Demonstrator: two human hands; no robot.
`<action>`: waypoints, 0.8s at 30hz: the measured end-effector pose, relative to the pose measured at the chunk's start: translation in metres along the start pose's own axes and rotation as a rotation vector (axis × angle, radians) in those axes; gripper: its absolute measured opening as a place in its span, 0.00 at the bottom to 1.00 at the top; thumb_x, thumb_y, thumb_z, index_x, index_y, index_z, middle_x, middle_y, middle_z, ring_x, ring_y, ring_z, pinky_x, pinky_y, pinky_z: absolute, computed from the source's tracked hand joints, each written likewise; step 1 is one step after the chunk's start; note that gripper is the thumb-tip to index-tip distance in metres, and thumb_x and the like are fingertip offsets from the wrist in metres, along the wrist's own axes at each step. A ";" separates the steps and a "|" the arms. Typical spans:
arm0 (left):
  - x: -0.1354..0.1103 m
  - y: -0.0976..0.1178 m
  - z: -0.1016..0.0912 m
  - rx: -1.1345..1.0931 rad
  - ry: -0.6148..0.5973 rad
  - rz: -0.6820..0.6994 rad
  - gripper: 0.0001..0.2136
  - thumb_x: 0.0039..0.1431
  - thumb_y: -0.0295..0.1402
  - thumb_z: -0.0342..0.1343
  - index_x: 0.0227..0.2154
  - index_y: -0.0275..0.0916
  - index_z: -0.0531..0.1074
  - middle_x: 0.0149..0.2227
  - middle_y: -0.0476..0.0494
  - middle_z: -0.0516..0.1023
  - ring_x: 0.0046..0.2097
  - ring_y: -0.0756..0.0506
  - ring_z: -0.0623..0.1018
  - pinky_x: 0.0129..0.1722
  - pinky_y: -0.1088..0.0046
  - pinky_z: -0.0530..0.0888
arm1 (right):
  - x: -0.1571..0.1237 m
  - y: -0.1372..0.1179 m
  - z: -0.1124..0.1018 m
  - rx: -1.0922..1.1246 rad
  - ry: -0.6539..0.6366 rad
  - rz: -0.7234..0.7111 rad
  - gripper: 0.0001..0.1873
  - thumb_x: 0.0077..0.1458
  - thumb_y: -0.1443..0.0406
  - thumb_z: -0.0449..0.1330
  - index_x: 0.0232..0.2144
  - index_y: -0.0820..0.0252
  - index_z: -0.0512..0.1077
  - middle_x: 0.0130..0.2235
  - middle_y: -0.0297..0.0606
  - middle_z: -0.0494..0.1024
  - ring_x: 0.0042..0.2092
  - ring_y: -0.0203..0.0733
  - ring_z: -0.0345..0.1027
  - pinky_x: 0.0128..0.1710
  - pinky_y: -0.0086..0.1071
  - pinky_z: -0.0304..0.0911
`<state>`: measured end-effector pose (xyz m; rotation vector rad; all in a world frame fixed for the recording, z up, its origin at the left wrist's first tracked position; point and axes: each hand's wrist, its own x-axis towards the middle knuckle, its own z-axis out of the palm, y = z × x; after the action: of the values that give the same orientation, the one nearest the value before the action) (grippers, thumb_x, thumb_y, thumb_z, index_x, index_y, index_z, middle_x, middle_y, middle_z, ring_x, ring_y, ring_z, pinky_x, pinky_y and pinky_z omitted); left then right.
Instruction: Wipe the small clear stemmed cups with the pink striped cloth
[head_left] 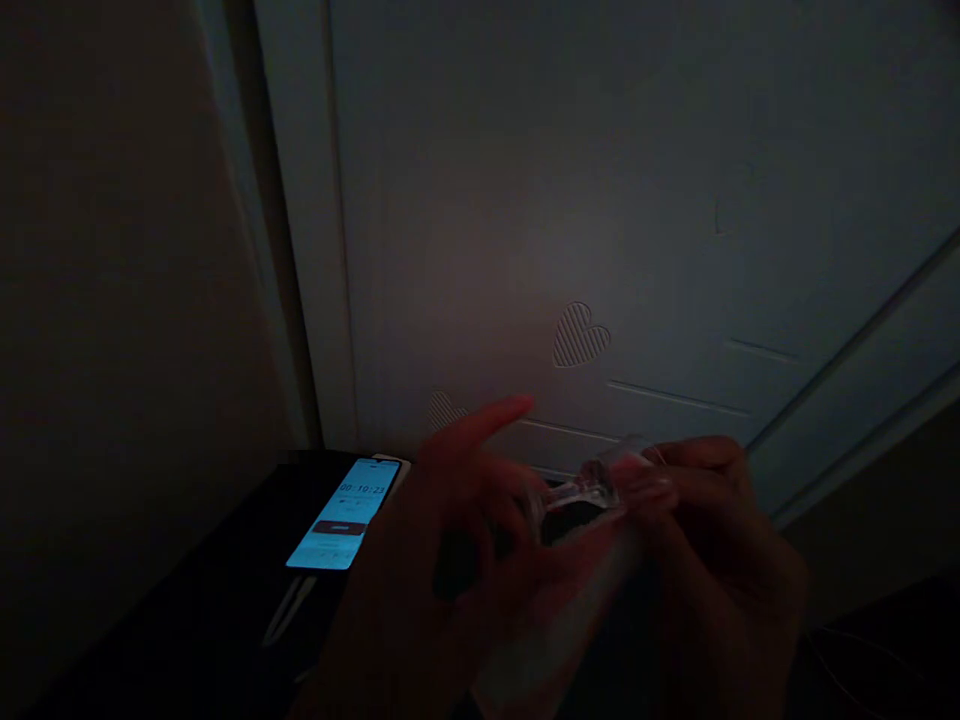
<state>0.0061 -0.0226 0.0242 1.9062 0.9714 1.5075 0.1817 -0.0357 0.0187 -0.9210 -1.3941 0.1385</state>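
In dim light, a clear, crinkled plastic bag (600, 488) is stretched between my two hands. My left hand (450, 540) pinches the bag's left side, its index finger pointing out away from the plastic. My right hand (720, 550) is closed, thumb and fingers gripping the right edge of the bag. A dark gap or dark thing shows in the middle of the plastic; I cannot tell which. The bag's paler lower part (540, 640) hangs down between my hands with a reddish tint. What lies inside is too dark to make out.
A lit phone (341, 515) showing a timer lies on a dark surface (225, 600) to the left. Pale thin strips (289, 608) lie below it. Behind stands a light panel (480, 250) with a carved heart (579, 336). A thin cable (840, 665) is at lower right.
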 end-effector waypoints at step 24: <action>0.005 -0.001 -0.003 0.067 -0.216 -0.068 0.20 0.66 0.51 0.46 0.28 0.43 0.71 0.20 0.56 0.70 0.22 0.51 0.70 0.21 0.75 0.62 | 0.006 -0.005 -0.012 0.008 -0.115 -0.075 0.10 0.57 0.72 0.64 0.36 0.51 0.79 0.33 0.31 0.70 0.38 0.37 0.67 0.33 0.30 0.62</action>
<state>0.0042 -0.0181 0.0275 2.0125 0.9873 1.2161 0.1920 -0.0413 0.0273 -0.8640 -1.5316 0.1424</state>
